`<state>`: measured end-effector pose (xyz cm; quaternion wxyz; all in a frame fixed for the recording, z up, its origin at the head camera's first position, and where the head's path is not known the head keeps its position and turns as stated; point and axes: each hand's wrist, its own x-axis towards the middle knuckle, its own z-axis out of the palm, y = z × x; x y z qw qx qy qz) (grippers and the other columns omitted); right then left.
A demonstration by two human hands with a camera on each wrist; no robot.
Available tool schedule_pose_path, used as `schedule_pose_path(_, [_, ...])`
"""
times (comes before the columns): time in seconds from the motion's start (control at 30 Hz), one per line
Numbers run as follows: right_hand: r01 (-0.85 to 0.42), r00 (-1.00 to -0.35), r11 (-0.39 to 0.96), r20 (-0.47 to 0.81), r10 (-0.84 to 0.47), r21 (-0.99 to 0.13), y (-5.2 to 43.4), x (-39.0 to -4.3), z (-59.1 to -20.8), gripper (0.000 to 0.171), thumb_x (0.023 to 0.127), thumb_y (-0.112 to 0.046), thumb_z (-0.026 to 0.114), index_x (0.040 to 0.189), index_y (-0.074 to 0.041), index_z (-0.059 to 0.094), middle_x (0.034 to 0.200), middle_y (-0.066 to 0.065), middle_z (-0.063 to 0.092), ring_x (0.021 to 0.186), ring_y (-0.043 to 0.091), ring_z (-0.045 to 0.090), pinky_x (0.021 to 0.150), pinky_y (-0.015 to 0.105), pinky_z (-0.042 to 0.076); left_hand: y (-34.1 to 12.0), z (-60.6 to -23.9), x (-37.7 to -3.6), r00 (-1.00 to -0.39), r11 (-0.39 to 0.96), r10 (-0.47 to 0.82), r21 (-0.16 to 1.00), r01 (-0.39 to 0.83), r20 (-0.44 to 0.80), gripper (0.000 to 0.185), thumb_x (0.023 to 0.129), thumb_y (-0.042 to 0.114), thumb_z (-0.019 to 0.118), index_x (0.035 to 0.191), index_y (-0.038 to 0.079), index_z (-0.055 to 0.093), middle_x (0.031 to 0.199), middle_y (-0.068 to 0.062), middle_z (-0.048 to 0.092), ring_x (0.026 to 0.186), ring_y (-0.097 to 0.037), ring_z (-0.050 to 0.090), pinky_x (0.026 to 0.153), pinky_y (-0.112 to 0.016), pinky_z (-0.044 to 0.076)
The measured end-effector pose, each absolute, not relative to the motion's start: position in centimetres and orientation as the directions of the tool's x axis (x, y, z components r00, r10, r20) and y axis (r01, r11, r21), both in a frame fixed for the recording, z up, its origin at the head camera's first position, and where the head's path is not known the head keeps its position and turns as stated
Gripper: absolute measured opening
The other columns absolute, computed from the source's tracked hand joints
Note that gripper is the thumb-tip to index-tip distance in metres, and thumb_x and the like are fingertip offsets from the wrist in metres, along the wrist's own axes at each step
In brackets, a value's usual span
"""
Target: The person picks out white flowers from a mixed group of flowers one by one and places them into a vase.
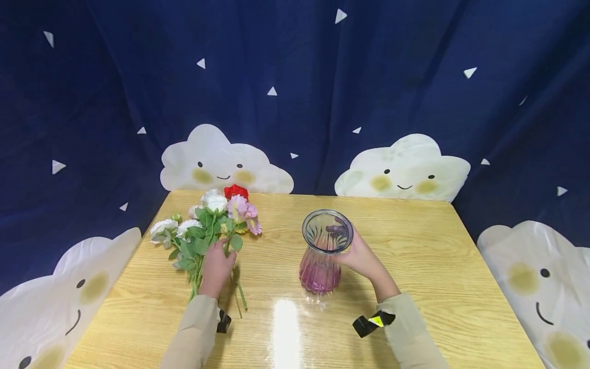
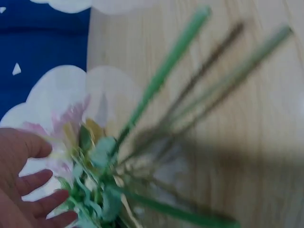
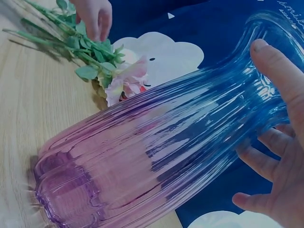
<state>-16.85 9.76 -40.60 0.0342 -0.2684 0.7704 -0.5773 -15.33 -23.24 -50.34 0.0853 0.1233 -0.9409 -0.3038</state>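
A ribbed glass vase [image 1: 321,256], purple at the base and bluish toward its flared rim, stands upright on the right of the table's middle. My right hand [image 3: 278,142] grips its neck, thumb on one side and fingers round the other. On the left lies a bunch of artificial flowers [image 1: 203,230] with white, red and pink-lilac heads and green leaves. My left hand [image 1: 217,264] is over their stems, and the left wrist view shows its fingers apart and slightly bent beside the leaves. Loose green stems [image 2: 161,78] stick out toward the table's front.
The wooden table [image 1: 415,266] carries the flowers and the vase. Behind it hangs a dark blue curtain [image 1: 295,77] with white triangles. White smiling cloud shapes [image 1: 405,174] stand along the back edge and at both sides. Black straps [image 1: 369,325] sit at the wrists.
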Motion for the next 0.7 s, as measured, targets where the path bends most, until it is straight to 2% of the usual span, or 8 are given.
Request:
schedule_pose_path(0.13, [-0.360,-0.861,0.191,0.246,-0.445,-0.913,9.9,-17.1,-41.1,0.085,0.063,0.010,0.072,0.133,0.006,0.025,0.119,0.030,0.047,0.112,0.041,0.044,0.094,0.050,0.034,-24.5,-50.6,-14.8,-0.923,0.811,-0.377,0.510,-0.288,0.077,0.036,0.088,0.018,0.046,0.116,-0.003,0.053,0.110,-0.026,0.051,0.091,-0.044,0.051,0.060,-0.055,0.044])
schedule_pose_path(0.27, [-0.361,-0.860,0.183,0.250,-0.444,-0.914,10.2,-17.8,-42.4,0.087,0.063,0.008,0.074,0.134,0.002,0.025,0.120,0.026,0.048,0.112,0.038,0.045,0.094,0.048,0.034,-25.5,-50.8,-14.1,-0.908,0.817,-0.419,0.449,-0.363,0.029,0.034,0.088,0.015,0.044,0.111,-0.008,0.051,0.105,-0.027,0.050,0.087,-0.043,0.051,0.054,-0.054,0.044])
schedule_pose_path(0.37, [-0.372,-0.856,0.177,0.262,-0.447,-0.911,10.4,-18.2,-43.2,0.089,0.062,0.005,0.076,0.136,-0.002,0.026,0.120,0.024,0.049,0.112,0.035,0.046,0.095,0.046,0.034,-26.0,-50.8,-13.8,-0.899,0.814,-0.438,0.426,-0.396,0.002,0.029,0.087,0.011,0.045,0.105,-0.012,0.048,0.098,-0.028,0.050,0.086,-0.043,0.052,0.056,-0.053,0.045])
schedule_pose_path(0.47, [-0.381,-0.852,0.171,0.274,-0.446,-0.909,10.4,-18.3,-43.4,0.088,0.062,0.004,0.076,0.135,-0.004,0.027,0.120,0.022,0.049,0.112,0.034,0.046,0.094,0.047,0.035,-26.4,-50.8,-13.7,-0.895,0.806,-0.443,0.416,-0.421,-0.049,0.023,0.088,0.006,0.044,0.098,-0.013,0.047,0.092,-0.028,0.050,0.084,-0.043,0.053,0.058,-0.052,0.047])
schedule_pose_path(0.6, [-0.386,-0.853,0.180,0.275,-0.444,-0.905,10.4,-18.3,-43.4,0.087,0.061,0.006,0.076,0.134,-0.003,0.027,0.118,0.023,0.050,0.112,0.034,0.047,0.096,0.046,0.033,-26.8,-50.9,-13.7,-0.897,0.815,-0.424,0.380,-0.438,-0.125,0.015,0.085,-0.003,0.042,0.089,-0.015,0.052,0.084,-0.030,0.055,0.077,-0.043,0.057,0.054,-0.049,0.048])
schedule_pose_path(0.7, [-0.381,-0.854,0.187,0.267,-0.446,-0.906,10.4,-18.1,-43.1,0.088,0.062,0.008,0.075,0.134,-0.002,0.026,0.119,0.023,0.050,0.112,0.034,0.046,0.096,0.046,0.033,-27.0,-51.3,-13.7,-0.914,0.843,-0.390,0.355,-0.403,-0.112,0.015,0.082,-0.008,0.042,0.082,-0.015,0.055,0.078,-0.031,0.057,0.071,-0.043,0.058,0.052,-0.048,0.048])
